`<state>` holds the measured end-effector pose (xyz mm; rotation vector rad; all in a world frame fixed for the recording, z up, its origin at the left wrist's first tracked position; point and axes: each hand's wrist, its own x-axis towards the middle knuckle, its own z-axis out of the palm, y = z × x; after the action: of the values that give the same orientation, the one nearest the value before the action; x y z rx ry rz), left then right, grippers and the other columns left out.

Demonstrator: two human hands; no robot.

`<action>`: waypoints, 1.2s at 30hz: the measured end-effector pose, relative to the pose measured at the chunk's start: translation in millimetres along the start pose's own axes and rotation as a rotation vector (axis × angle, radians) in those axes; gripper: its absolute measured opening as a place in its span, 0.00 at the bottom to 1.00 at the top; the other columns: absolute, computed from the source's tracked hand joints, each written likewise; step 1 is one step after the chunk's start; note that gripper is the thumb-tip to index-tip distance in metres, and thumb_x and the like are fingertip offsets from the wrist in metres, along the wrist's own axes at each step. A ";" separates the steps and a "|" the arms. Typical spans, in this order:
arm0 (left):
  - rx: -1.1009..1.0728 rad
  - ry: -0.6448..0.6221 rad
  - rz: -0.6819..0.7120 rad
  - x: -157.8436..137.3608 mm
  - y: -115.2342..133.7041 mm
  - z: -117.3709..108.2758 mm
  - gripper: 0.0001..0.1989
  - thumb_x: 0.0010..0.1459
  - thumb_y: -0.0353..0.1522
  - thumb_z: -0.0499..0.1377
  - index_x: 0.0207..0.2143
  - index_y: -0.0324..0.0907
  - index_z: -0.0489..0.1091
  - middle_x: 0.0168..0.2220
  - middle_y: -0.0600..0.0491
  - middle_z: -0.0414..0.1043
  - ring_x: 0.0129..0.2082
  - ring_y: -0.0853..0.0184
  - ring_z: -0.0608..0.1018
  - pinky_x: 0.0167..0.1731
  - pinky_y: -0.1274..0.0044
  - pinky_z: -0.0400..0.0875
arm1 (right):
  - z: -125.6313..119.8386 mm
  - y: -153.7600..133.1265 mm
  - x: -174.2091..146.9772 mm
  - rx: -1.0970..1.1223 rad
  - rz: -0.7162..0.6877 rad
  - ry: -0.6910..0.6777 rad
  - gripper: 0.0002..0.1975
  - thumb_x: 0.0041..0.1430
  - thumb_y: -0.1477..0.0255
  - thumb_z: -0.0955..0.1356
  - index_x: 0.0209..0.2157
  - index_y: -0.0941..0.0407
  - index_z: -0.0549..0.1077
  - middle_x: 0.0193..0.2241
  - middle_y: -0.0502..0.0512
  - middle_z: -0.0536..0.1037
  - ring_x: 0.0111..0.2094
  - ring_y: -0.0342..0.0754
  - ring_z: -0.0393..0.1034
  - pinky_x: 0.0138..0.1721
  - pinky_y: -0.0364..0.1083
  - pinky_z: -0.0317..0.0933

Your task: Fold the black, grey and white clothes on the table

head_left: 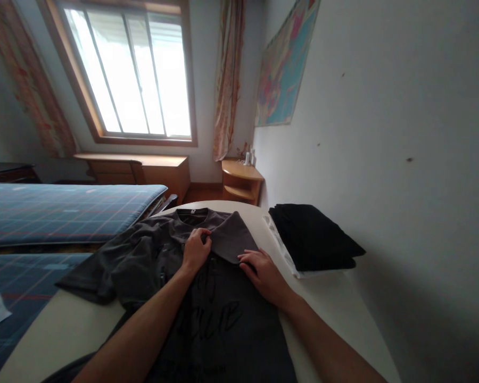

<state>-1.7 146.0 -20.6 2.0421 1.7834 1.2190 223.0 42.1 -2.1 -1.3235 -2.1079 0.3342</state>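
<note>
A dark grey T-shirt with black lettering lies spread on a white round table. Its right sleeve is folded inward over the chest. My left hand pinches the edge of that folded sleeve near the collar. Just to the right, my right hand presses flat on the lower edge of the fold. The shirt's left sleeve hangs out toward the table's left edge.
A stack of folded black clothes on a white piece sits at the table's right side, against the wall. A bed with a blue plaid cover stands to the left. A wooden desk and a corner shelf lie beyond, under the window.
</note>
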 end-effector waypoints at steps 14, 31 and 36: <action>0.214 -0.232 0.200 -10.7 0.2 3.7 0.16 0.65 0.36 0.55 0.51 0.43 0.74 0.53 0.48 0.73 0.55 0.56 0.70 0.57 0.68 0.64 | 7.1 4.3 -3.0 -0.139 0.093 -0.105 0.21 0.71 0.60 0.57 0.55 0.51 0.73 0.61 0.55 0.69 0.65 0.54 0.56 0.66 0.58 0.45; 0.253 -0.219 0.171 -16.7 7.3 4.8 0.18 0.64 0.39 0.55 0.54 0.45 0.71 0.58 0.45 0.68 0.61 0.53 0.64 0.62 0.60 0.54 | 6.1 5.9 46.7 -0.274 0.280 -0.011 0.18 0.69 0.62 0.60 0.50 0.53 0.75 0.51 0.58 0.76 0.52 0.54 0.68 0.54 0.53 0.59; 0.276 -0.245 0.157 -17.6 6.4 6.5 0.19 0.64 0.39 0.54 0.56 0.45 0.69 0.61 0.45 0.65 0.63 0.51 0.62 0.63 0.57 0.52 | 13.1 25.1 107.4 -0.282 0.359 0.018 0.19 0.68 0.66 0.60 0.56 0.51 0.70 0.56 0.57 0.72 0.55 0.53 0.65 0.55 0.51 0.58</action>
<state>8.2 131.0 -29.1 2.4008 1.7827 0.7460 200.1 149.5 14.4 -1.8691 -1.9477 0.1732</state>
